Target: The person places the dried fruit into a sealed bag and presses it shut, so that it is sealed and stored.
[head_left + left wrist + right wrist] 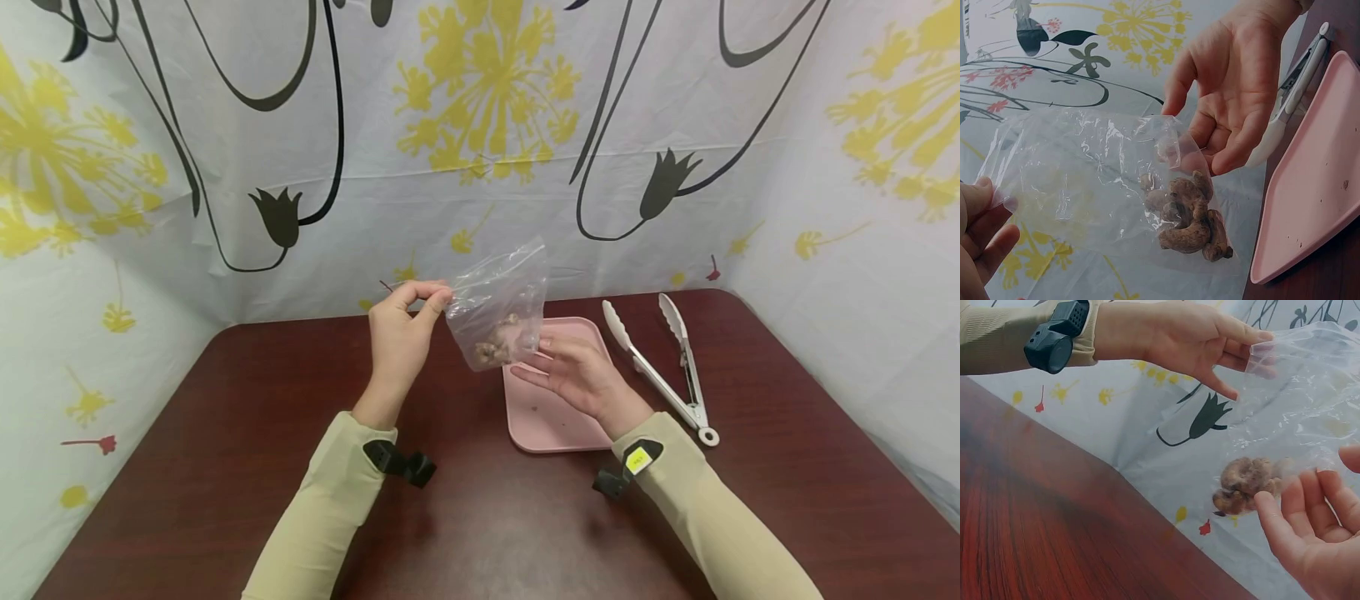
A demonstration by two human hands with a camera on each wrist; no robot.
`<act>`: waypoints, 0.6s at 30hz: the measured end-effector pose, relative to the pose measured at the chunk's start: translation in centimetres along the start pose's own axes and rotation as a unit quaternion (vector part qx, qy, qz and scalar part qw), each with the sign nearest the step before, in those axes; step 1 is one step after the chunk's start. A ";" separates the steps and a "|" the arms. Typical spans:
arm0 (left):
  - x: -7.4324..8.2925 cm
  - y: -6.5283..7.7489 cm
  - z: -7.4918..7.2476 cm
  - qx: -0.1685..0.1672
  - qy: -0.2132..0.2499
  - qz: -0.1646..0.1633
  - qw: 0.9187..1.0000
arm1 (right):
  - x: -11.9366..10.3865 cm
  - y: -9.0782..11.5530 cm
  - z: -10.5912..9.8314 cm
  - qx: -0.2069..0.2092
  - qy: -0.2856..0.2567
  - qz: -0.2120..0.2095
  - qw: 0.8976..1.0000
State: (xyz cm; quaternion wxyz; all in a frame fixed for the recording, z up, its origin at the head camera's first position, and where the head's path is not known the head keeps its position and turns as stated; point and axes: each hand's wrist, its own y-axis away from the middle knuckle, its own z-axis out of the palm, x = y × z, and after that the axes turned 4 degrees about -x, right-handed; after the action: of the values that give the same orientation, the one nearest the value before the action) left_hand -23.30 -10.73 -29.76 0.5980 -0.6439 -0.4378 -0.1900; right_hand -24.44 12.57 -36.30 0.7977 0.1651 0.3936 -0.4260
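A clear zip-top plastic bag (498,300) hangs in the air above the table, tilted, with several brown, knobbly, wrinkled pieces (1190,219) gathered at its lower end. At the bag's upper left corner, my left hand (401,337) pinches the film between thumb and fingertips. My right hand (577,375) is at the bag's lower right side, palm toward it and fingers loosely spread. In the right wrist view, that hand's fingertips (1266,503) overlap the bag's end beside the brown pieces (1247,481).
Behind and below the right hand lies a pink tray (558,433) with a few dark crumbs on it. White-tipped metal tongs (667,383) lie spread to the tray's right. A flower-printed sheet (480,200) stands along the back of the dark red table (285,400).
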 end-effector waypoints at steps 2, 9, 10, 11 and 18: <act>-0.1 0.0 0.1 -0.001 0.003 0.003 1.000 | 0.0 -0.1 0.1 0.006 0.008 -0.003 1.000; -0.2 0.0 0.3 -0.004 0.011 0.009 1.000 | 0.2 -0.3 0.1 0.028 0.038 -0.017 0.999; -0.2 0.0 0.3 -0.005 0.009 0.008 1.000 | 0.3 -0.3 0.1 0.032 0.047 -0.021 0.998; -0.1 0.0 0.3 -0.006 0.008 0.008 1.000 | 0.4 -0.2 0.2 0.038 0.055 -0.024 0.998; 0.1 -0.2 -0.1 0.000 -0.007 0.002 1.000 | 0.7 -0.2 0.5 0.112 0.154 -0.035 0.981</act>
State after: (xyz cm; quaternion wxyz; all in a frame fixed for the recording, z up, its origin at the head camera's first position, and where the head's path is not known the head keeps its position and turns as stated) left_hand -23.35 -10.76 -29.56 0.5952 -0.6461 -0.4409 -0.1839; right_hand -24.14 11.76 -36.49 0.6881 0.3035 0.4672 -0.4649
